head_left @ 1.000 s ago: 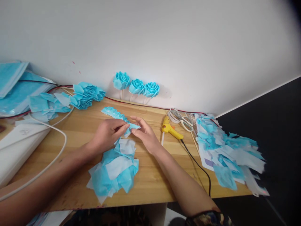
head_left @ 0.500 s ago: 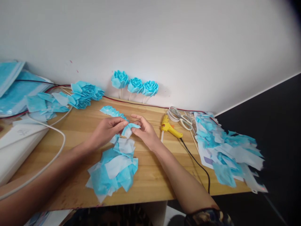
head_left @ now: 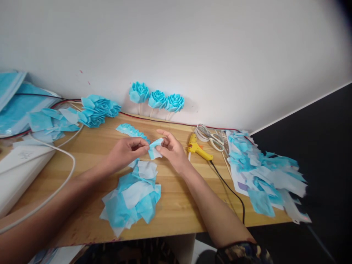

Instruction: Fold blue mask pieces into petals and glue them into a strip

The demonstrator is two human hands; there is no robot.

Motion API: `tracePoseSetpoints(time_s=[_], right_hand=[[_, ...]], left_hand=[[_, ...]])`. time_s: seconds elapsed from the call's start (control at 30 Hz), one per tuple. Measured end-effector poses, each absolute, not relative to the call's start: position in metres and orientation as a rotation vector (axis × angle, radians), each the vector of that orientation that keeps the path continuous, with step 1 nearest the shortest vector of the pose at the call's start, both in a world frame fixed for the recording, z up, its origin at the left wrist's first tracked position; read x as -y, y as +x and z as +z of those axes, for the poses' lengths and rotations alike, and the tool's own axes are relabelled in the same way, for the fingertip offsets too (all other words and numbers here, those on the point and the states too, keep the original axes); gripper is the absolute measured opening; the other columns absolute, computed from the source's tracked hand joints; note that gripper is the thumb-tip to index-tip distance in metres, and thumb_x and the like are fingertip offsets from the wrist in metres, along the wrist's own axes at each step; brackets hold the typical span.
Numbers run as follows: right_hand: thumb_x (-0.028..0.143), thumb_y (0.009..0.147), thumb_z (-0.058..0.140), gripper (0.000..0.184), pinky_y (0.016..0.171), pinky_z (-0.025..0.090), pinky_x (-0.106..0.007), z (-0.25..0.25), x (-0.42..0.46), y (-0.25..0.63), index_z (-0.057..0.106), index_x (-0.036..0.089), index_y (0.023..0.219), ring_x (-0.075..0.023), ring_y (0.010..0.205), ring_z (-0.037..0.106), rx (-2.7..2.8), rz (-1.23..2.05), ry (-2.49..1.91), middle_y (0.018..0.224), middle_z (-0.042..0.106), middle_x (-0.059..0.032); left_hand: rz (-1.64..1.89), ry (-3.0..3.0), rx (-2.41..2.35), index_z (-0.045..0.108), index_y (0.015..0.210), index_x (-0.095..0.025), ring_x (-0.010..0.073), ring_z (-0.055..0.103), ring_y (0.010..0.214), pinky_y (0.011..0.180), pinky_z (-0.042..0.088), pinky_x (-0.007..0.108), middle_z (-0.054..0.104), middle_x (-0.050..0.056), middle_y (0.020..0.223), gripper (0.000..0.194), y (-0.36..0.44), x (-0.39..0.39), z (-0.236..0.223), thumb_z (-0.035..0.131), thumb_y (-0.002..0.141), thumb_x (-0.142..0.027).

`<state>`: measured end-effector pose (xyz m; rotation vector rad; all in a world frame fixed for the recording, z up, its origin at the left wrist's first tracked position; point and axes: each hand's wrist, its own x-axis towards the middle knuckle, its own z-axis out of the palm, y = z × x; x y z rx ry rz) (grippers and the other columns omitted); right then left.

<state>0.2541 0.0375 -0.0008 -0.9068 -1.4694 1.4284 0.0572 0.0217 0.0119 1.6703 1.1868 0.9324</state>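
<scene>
Between my two hands is a small blue-and-white fabric piece (head_left: 155, 149), partly folded over. My left hand (head_left: 129, 152) pinches its left edge between thumb and forefinger. On the other side, my right hand (head_left: 172, 151) grips it with thumb and fingers, one fingertip raised. Just behind my left hand lies a row of folded blue petals (head_left: 132, 132); its near end is partly covered by that hand. In front of my hands spreads a loose pile of blue and white fabric squares (head_left: 132, 200).
Three blue fabric flowers on sticks (head_left: 157, 99) lean against the wall. A yellow glue gun (head_left: 199, 149) with a black cord and scissors (head_left: 216, 141) lie right. Fabric scraps (head_left: 258, 172) cover the right end. More flowers (head_left: 99, 108) and a white box (head_left: 26, 172) are left.
The fabric piece has been turned and folded differently between my fingers, its blue edge now tilting up to the right. Both hands stay in nearly the same place.
</scene>
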Motion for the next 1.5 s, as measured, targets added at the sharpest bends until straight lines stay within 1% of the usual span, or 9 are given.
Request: tracePoseSetpoints(time_s=[0.33, 0.47, 0.67, 0.83, 0.97, 1.07, 1.2, 1.4, 1.5], right_hand=[[0.023, 0.079, 0.064, 0.052, 0.062, 0.045, -0.023, -0.004, -0.033, 0.251, 0.053, 0.027, 0.130, -0.0101, 0.067, 0.053, 1.652, 1.320, -0.935, 0.077, 0.054, 0.0052], [0.027, 0.080, 0.068, 0.055, 0.071, 0.051, -0.026, 0.000, -0.035, 0.254, 0.049, 0.028, 0.131, -0.0127, 0.079, 0.062, 1.656, 1.412, -0.861, 0.092, 0.064, 0.0008], [0.034, 0.083, 0.067, 0.018, 0.089, 0.052, -0.034, 0.010, -0.033, 0.256, 0.058, 0.023, 0.093, -0.0181, 0.102, 0.063, 1.683, 1.038, -0.930, 0.110, 0.066, -0.0057], [0.028, 0.081, 0.069, 0.011, 0.096, 0.047, -0.041, 0.013, -0.026, 0.249, 0.060, 0.023, 0.085, -0.0211, 0.106, 0.062, 1.877, 0.640, -0.968, 0.109, 0.067, -0.0069], [0.024, 0.083, 0.067, 0.007, 0.096, 0.046, -0.039, 0.009, -0.025, 0.246, 0.059, 0.023, 0.081, -0.0202, 0.104, 0.063, 1.858, 0.557, -0.974, 0.106, 0.069, -0.0062], [0.023, 0.083, 0.065, 0.007, 0.092, 0.048, -0.036, 0.007, -0.026, 0.246, 0.060, 0.022, 0.077, -0.0189, 0.100, 0.064, 1.804, 0.630, -0.978, 0.103, 0.070, -0.0054], [0.030, 0.083, 0.064, 0.009, 0.083, 0.052, -0.031, 0.007, -0.027, 0.246, 0.061, 0.022, 0.081, -0.0168, 0.092, 0.065, 1.617, 0.949, -1.022, 0.099, 0.070, -0.0038], [0.040, 0.084, 0.065, 0.041, 0.085, 0.051, -0.032, 0.003, -0.030, 0.251, 0.057, 0.028, 0.122, -0.0178, 0.098, 0.064, 1.493, 1.453, -0.844, 0.108, 0.069, -0.0020], [0.039, 0.086, 0.064, 0.049, 0.089, 0.051, -0.033, 0.002, -0.031, 0.254, 0.052, 0.031, 0.132, -0.0179, 0.102, 0.063, 1.549, 1.545, -0.730, 0.117, 0.066, -0.0017]], left_hand=[[0.955, 1.709, -1.189, 0.067, 0.076, -0.018, 0.0151, 0.058, 0.068, 0.062, 0.043, 0.025, 0.066, 0.001, 0.074, 0.021, 0.061, -0.021, 0.015, 0.062, 0.081, -0.038], [1.001, 1.615, -1.203, 0.064, 0.072, -0.017, 0.0141, 0.056, 0.064, 0.060, 0.042, 0.024, 0.064, 0.000, 0.069, 0.021, 0.062, -0.020, 0.015, 0.061, 0.080, -0.037], [1.017, 1.548, -1.213, 0.065, 0.074, -0.016, 0.0128, 0.053, 0.061, 0.056, 0.040, 0.023, 0.062, -0.001, 0.067, 0.024, 0.061, -0.021, 0.016, 0.062, 0.079, -0.039], [0.996, 1.608, -1.217, 0.066, 0.076, -0.016, 0.0140, 0.057, 0.066, 0.062, 0.043, 0.024, 0.065, 0.000, 0.071, 0.023, 0.064, -0.018, 0.016, 0.060, 0.080, -0.038], [0.979, 1.703, -1.201, 0.065, 0.074, -0.017, 0.0138, 0.056, 0.066, 0.061, 0.043, 0.024, 0.064, 0.000, 0.070, 0.021, 0.067, -0.016, 0.016, 0.059, 0.082, -0.035], [0.957, 1.759, -1.180, 0.064, 0.072, -0.017, 0.0123, 0.052, 0.063, 0.059, 0.040, 0.023, 0.059, -0.002, 0.066, 0.020, 0.068, -0.016, 0.015, 0.059, 0.081, -0.034], [0.948, 1.690, -1.132, 0.065, 0.075, -0.016, 0.0126, 0.053, 0.064, 0.060, 0.041, 0.024, 0.060, -0.001, 0.068, 0.021, 0.068, -0.017, 0.012, 0.060, 0.082, -0.036], [1.009, 1.588, -1.118, 0.064, 0.072, -0.017, 0.0124, 0.052, 0.062, 0.059, 0.038, 0.023, 0.059, -0.002, 0.067, 0.023, 0.065, -0.019, 0.009, 0.061, 0.082, -0.038], [1.024, 1.585, -1.119, 0.062, 0.070, -0.017, 0.0129, 0.053, 0.065, 0.061, 0.038, 0.024, 0.058, -0.002, 0.067, 0.024, 0.064, -0.019, 0.009, 0.062, 0.082, -0.038]])
